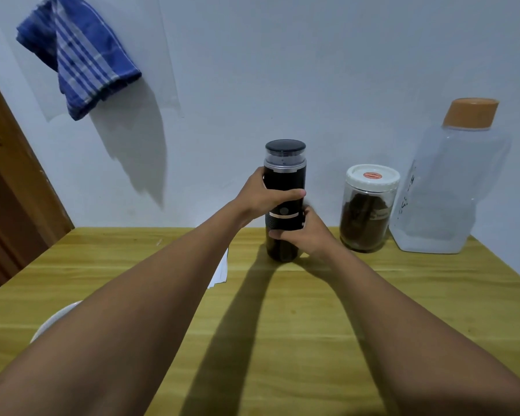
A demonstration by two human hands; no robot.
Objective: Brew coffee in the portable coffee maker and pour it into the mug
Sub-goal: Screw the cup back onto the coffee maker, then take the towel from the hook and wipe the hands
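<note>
pale white wall (pixel 282 70) behind a yellow-green wood-grain table (pixel 312 310), with a brown wooden door frame (pixel 9 181) cut off at the left edge. a tall clear plastic bottle with an orange cap (pixel 451 187) stands at the far right of the table; dark markings run down its side but are too faint to read. a blue cloth with pale stripes (pixel 78 58) hangs on the wall at upper left. a glass jar with a white lid (pixel 368 211), part full of brown grounds, stands just left of the bottle; its lid bears a round orange-red label whose writing is too small to read. the black cylindrical portable coffee maker (pixel 285 178) stands upright near the table's far edge, just left of the jar, with a black cap over a clear collar on top and a copper-coloured band with a round button at mid height; no brand shows. the left hand (pixel 264 196) wraps the upper body, thumb laid across the front. the right hand (pixel 305 231) grips the lower section from the right, fingers curled round it. a sheet of white paper (pixel 221 270) is mostly hidden by the left forearm. a white rounded rim (pixel 53 321) shows at lower left behind that forearm; mug or bowl cannot be told.
</note>
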